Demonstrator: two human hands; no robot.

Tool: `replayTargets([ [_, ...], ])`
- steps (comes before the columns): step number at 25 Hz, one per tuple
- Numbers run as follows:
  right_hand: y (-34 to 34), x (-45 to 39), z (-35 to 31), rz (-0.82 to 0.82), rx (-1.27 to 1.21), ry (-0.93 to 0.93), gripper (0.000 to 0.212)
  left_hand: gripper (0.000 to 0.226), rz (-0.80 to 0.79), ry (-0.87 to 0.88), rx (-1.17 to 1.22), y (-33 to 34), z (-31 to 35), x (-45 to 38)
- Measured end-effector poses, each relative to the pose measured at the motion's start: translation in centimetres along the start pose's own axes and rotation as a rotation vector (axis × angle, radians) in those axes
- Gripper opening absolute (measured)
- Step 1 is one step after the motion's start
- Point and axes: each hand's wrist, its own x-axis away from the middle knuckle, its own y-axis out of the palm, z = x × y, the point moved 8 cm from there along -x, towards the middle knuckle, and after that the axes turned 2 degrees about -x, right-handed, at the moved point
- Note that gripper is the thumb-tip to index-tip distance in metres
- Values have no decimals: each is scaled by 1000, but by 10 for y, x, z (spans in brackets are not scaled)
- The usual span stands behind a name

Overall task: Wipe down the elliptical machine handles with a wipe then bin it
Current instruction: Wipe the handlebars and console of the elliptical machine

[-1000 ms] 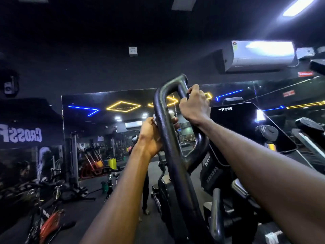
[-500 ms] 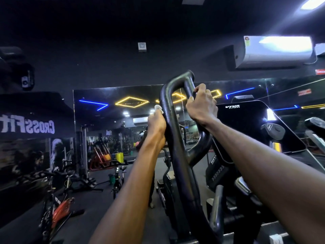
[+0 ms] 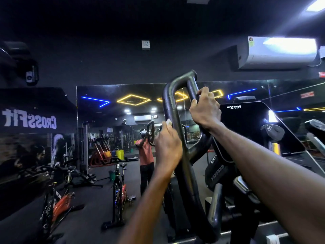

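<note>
Left hand [image 3: 168,143] fingers curled round outer bar of black looped metal elliptical handle [image 3: 173,111], small white wipe [image 3: 168,122] bunched at fingertips against bar. Right hand [image 3: 204,110] fingers clenched round inner bar, steadying. Judgement: wiping underway; other handle, binning remain.

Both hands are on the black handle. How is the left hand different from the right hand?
The left hand holds a white wipe against the outer bar of the handle; the right hand holds no wipe that shows. The left hand sits lower on the loop, the right hand higher, on the inner bar. Both curl their fingers round the same handle.
</note>
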Motion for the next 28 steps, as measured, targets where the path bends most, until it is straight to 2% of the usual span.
replayTargets([
  [3,-1,2,-1,4,4,-3,25,36,-18,-70,75,-3,-7,13],
  [6,-1,6,-1,2,17,13,27,44,-49,-261,370,3,-19,-14],
  [8,-1,9,1,-4,20,13,27,49,-112,-342,486,14,-33,11],
  [10,-3,12,2,-10,20,9,27,47,-201,-450,707,24,-43,45],
  [12,-4,13,2,-14,15,20,27,40,-254,-564,973,29,-47,43],
  [14,-4,16,2,-12,21,28,28,43,-298,-610,1081,33,-42,39],
  [16,-4,19,3,-25,25,24,30,42,-265,-595,1072,35,-46,56],
  [20,-6,25,7,-62,48,20,33,23,-104,-505,988,26,-60,75],
  [23,-5,34,4,-69,82,34,36,34,-66,-356,670,17,-45,68],
  [26,-8,47,6,-90,123,26,39,42,12,-220,311,-3,-29,116],
  [28,-10,55,7,-117,147,39,42,45,64,-134,210,-11,-26,113],
])
